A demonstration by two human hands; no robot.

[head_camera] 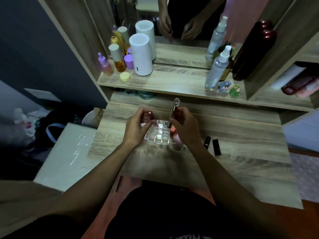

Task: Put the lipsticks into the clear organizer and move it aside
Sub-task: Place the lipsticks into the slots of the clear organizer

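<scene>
**Both hands held lipsticks over the clear organizer**

A person sat at a wooden dressing table [241, 163], seen from above, with both bare arms reaching forward. The clear organizer [162, 135], a small see-through box split into square compartments, stood on the tabletop between the two hands. Its compartments looked mostly empty, though glare made that hard to confirm.

The left hand [138, 130] was just left of the organizer, fingers closed around a dark red lipstick [149, 116] whose top end rose above the fingertips, over the organizer's far left corner. The right hand [184, 128] was just right of the organizer, pinching a slim gold tube with a clear cap [173, 112]. The tube stood nearly upright, its lower end over the organizer's far right compartments; whether it touched them could not be told.

Something pink [176, 138] lay against the organizer's right side, partly hidden under the right hand. Further right of the organizer, well clear of it, two black lipsticks [212, 144] lay side by side on the table. Beyond the organizer, a raised shelf [172, 81] held bottles, a white cylinder [141, 54] and two small figurines [229, 87] before a mirror [186, 21].
</scene>
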